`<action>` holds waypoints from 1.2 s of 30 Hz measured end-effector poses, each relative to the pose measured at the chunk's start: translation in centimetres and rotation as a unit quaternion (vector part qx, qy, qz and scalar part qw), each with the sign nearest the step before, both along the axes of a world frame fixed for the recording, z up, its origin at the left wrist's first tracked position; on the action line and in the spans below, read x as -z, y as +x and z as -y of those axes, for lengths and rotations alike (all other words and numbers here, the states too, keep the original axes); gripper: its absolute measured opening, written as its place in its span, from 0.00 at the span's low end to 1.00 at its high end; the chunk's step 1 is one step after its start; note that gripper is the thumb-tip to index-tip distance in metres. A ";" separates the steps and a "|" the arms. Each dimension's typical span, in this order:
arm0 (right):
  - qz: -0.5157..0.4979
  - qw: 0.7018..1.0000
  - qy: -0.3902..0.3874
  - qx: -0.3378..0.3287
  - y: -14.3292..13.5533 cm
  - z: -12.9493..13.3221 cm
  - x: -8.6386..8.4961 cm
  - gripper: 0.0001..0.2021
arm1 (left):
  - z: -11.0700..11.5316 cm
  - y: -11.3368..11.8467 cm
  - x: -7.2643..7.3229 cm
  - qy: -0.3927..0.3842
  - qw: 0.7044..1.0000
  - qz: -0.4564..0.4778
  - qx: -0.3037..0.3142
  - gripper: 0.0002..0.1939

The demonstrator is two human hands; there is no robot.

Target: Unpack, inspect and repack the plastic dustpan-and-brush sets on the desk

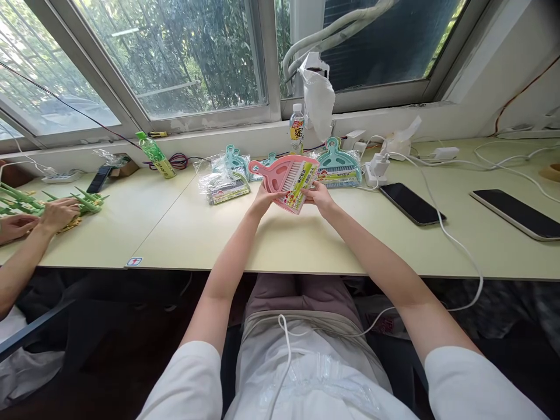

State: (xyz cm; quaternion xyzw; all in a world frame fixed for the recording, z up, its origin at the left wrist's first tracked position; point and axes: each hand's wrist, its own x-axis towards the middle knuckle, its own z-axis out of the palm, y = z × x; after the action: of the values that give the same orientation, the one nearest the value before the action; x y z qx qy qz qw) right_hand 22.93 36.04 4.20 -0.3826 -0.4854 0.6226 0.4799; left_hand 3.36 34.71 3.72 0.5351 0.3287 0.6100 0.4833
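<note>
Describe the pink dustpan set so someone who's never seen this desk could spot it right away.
Start at the long pale desk under the windows and look to its middle. There the left hand and right hand hold the pink dustpan set just above the desk. The packaged sets behind it are teal; it alone is pink.

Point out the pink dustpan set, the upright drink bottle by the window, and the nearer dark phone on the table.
Pink dustpan set (pixel 284 181): head view, on its pink pan body.
Drink bottle (pixel 296 131): head view, on its label.
Phone (pixel 412 203): head view, on its dark screen.
</note>
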 end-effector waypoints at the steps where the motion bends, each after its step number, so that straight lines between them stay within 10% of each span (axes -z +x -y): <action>1: -0.001 1.000 0.002 0.002 0.0 0.1 -0.1 0.17 | 0.0 0.0 -0.1 -0.001 1.000 0.000 0.004 0.48; 22: -0.006 1.000 0.005 0.003 0.2 0.0 -0.2 0.18 | 0.4 -1.7 -0.7 -0.028 0.997 -0.070 0.024 0.36; 26: -0.002 1.000 0.009 -0.007 0.5 -0.1 -0.3 0.19 | 0.0 -5.1 -1.3 -0.045 0.984 -0.130 -0.109 0.26; 31: 0.003 1.000 -0.003 0.001 0.6 -0.2 -0.3 0.20 | -0.3 -8.8 -0.8 -0.039 0.832 -0.326 -0.448 0.21; 36: 0.009 1.000 -0.011 0.003 0.6 -0.3 -0.1 0.18 | 0.0 -9.5 0.7 -0.109 0.727 -0.493 -0.465 0.24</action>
State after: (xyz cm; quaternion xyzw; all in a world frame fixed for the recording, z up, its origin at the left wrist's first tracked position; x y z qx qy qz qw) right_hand 23.49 36.30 4.33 -0.3951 -0.4813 0.6230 0.4733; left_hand -6.15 34.73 2.99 0.4841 0.7927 0.3688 -0.0357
